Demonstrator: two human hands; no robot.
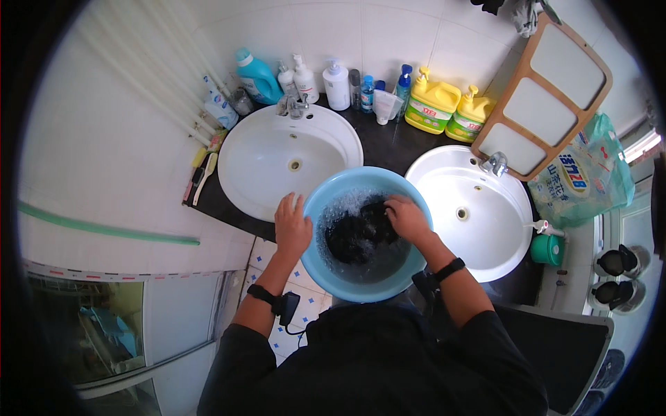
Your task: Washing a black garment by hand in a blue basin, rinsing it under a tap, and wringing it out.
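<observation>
Working dark cloth (350,239) in suds (347,200) appears to be the step, as I judge it from afar. My left hand (294,225), half-open, gripping nothing, is at the rim of one blue basin (364,294) between two white sinks (253,163); my right hand (408,218) curls at the cloth, its hold unclear. Next calls for a firm two-handed grasp. Nearby: two yellow jugs (433,104); cloth pieces, uncountable.
</observation>
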